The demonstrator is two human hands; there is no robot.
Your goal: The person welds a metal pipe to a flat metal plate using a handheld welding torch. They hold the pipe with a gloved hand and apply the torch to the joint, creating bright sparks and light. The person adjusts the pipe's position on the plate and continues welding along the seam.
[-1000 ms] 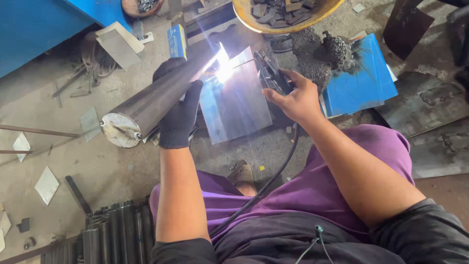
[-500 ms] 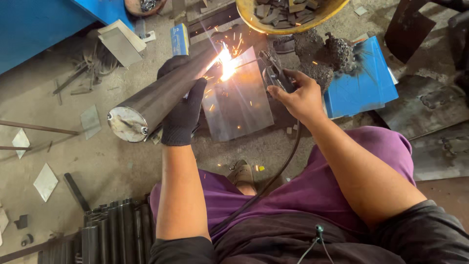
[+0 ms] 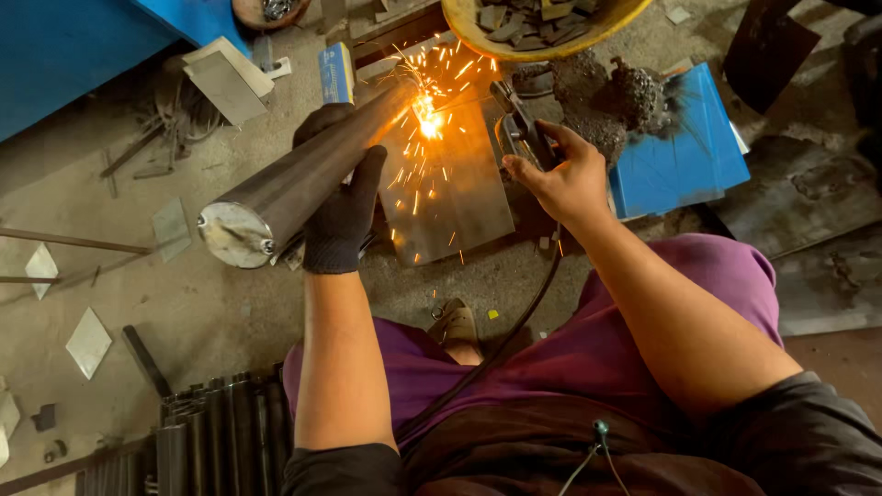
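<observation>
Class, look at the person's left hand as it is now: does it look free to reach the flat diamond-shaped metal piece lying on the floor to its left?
Probably not as things stand. The gloved left hand is wrapped around the steel pipe, holding it up at the sparking weld. The diamond-shaped metal piece lies on open floor with nothing blocking it, but the hand is occupied.

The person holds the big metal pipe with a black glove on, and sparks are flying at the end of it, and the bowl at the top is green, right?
Not quite. The head view shows the bowl is yellow, not green. The rest holds: the black-gloved left hand grips the big metal pipe, and sparks fly at its far end.
</observation>
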